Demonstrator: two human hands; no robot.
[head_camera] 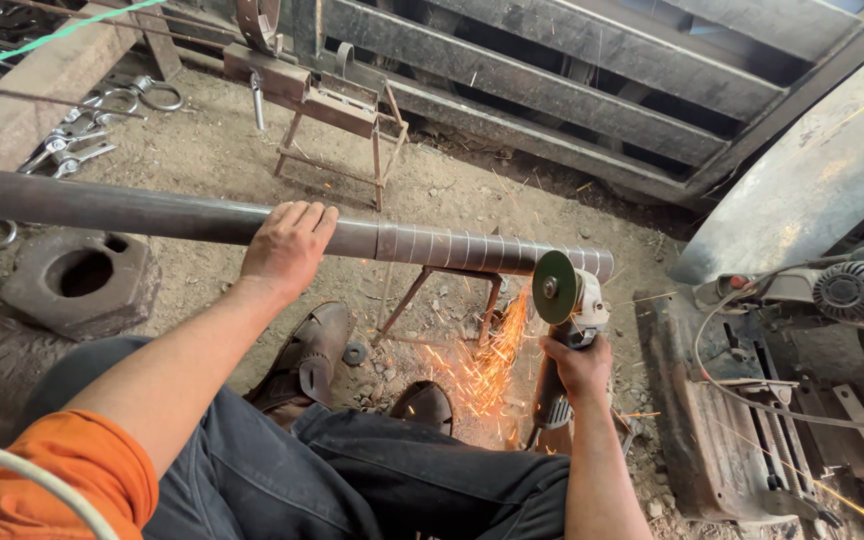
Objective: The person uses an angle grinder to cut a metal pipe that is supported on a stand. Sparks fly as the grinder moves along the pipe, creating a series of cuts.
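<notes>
1. A slatted metal gate fills the far side of the dirt yard; a curved metal sheet leans at the right above a second power tool and its cables.
2. A long steel pipe runs nearly level from the left edge to right of centre. Its right end, marked with evenly spaced rings, rests on a small metal stand.
3. A square block with a round hole lies below the pipe at left; rings and wrenches lie scattered behind it.
4. The left hand lies palm down over the pipe, fingers curled across the top, arm extended forward.
5. The right hand is wrapped tight around the body of an angle grinder, held upright with its green disc against the pipe's right end; sparks spray down to the left.
6. Sandalled feet rest beneath the pipe.
</notes>
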